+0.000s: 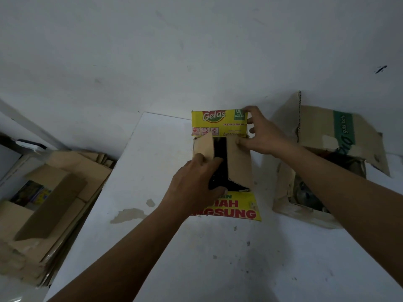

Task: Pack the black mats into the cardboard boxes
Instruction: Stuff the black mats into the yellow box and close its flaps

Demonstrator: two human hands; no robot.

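Note:
A yellow-printed cardboard box (219,122) stands on the white table against the wall. Its two brown inner flaps are folded partly over the top, and black mats (220,149) show in the gap between them. My left hand (194,186) presses on the left inner flap (204,147), fingers over the gap. My right hand (261,134) rests on the right inner flap (238,168), with its fingers touching the far yellow flap. The near yellow flap (237,209) lies open toward me.
A second, worn cardboard box (283,182) with open flaps stands to the right on the white table (152,247). A stack of flattened cardboard (43,214) lies lower left beside the table. The white wall is directly behind.

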